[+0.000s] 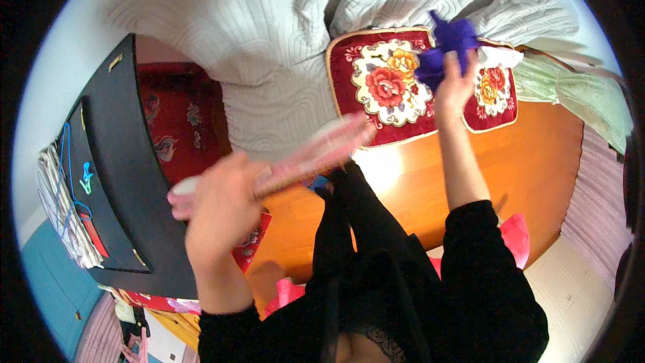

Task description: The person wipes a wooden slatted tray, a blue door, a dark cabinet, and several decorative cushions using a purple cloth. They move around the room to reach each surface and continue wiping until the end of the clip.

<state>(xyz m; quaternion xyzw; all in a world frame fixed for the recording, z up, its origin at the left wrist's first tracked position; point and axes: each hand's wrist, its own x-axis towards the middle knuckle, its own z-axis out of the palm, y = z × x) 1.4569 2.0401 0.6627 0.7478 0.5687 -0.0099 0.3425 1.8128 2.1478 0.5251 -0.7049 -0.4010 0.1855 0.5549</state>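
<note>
My left hand [221, 206] is closed around a long, flat pink item [322, 151] with pale patches. Motion blur hides what it is exactly. Its far end reaches up and right, above the edge of a dark red floral mat [347, 50] with beige binding. At the upper right, my right hand [456, 80] grips a bunched piece of dark purple fabric [456, 35], held over the mats. A second, partly hidden floral mat [491, 106] lies to its right, with a crumpled white item [499, 55] at its top edge.
A pale grey ribbed cover [272, 80] drapes across the far side. Left stands a black cabinet [146, 186] with a blue wire hanger [68, 176] and clips on it. Wood-look flooring [524, 161] spreads below; light green fabric [559, 80] lies at the right.
</note>
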